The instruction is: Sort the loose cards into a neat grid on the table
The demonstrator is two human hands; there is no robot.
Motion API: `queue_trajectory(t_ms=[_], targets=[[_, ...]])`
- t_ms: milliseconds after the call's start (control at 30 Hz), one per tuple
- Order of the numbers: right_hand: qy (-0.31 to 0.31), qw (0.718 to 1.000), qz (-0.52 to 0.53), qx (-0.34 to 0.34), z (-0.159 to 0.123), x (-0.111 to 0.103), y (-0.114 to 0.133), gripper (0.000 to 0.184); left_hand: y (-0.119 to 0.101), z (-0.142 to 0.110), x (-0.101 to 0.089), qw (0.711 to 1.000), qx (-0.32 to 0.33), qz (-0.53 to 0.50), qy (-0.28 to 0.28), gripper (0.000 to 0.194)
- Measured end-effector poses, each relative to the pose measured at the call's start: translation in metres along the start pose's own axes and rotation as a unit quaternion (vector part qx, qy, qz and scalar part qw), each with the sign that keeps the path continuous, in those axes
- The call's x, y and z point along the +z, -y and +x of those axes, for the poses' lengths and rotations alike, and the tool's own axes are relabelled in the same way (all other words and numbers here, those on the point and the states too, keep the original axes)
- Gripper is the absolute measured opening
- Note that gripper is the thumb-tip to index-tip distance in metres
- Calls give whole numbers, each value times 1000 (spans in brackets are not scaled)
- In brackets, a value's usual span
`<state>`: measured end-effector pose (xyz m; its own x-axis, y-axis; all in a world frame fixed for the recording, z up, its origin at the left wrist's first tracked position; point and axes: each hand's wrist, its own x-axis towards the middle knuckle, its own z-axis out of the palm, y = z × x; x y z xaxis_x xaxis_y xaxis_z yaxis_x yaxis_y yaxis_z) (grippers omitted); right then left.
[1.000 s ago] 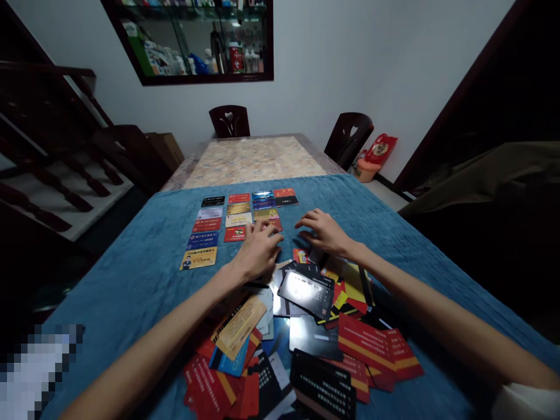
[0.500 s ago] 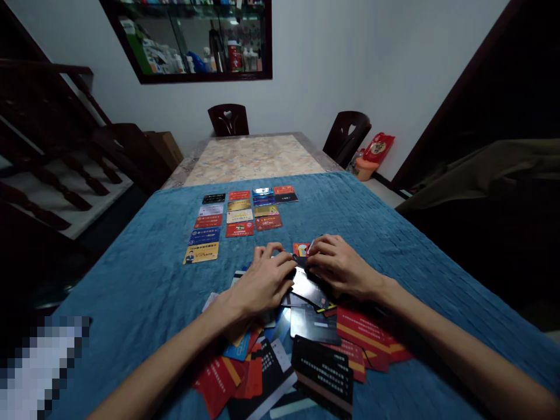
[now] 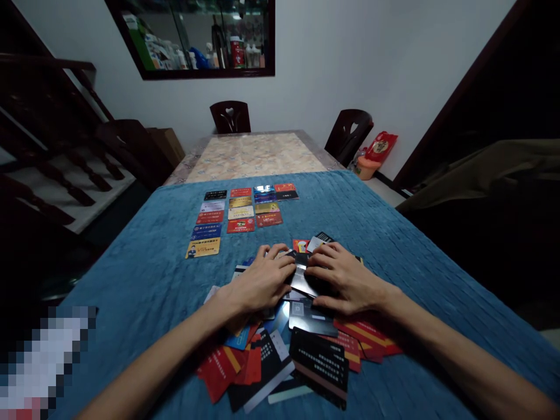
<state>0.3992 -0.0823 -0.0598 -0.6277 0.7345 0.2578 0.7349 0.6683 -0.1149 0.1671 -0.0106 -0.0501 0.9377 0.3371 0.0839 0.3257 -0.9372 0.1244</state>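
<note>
Cards [image 3: 312, 319] lie in a loose, overlapping pile on the blue cloth [image 3: 140, 251], close in front of me. My left hand [image 3: 269, 277] and right hand [image 3: 347, 277] arch over it from either side, fingers slightly spread and curled down, with the silver card [image 3: 301, 281] showing between them. I cannot tell whether either set of fingertips grips a card or only rests on top. Beyond my left hand, more cards sit in tidy columns [image 3: 240, 213].

Each card looks to be thin plastic, so I expect it to be light, stiff with a slight spring, and hard to harm beyond a scratch. Glossy faces should slide easily over one another, so pressing on one may well drag its neighbours along. The edges are the place to take hold: thumb on one long edge, fingertips on the other. Where a corner sticks out, as on the brown-striped card [image 3: 321, 364], I could pinch that. Flat on the cloth, a card would be harder to get a nail under.
</note>
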Motion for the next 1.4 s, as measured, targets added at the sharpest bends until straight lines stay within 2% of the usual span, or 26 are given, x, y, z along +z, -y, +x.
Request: queue_trajectory(t_ms=[167,467,767,1000,1400], targets=[[-4,1000,7,0,0,0,2,43,-1,0,-1,1000,15,13,6,22],[-39,998,47,0,0,2,4,32,-1,-2,-5,999,35,-26,-7,18],[-163,985,19,-55,1,9,2,19,1,-2,-17,995,28,-93,-11,17],[-216,975,-2,-57,1,15,-2,13,7,0,-12,987,25,-139,-71,21],[-220,975,21,-9,2,21,-5,25,13,2,-1,979,-6,-171,-111,29]])
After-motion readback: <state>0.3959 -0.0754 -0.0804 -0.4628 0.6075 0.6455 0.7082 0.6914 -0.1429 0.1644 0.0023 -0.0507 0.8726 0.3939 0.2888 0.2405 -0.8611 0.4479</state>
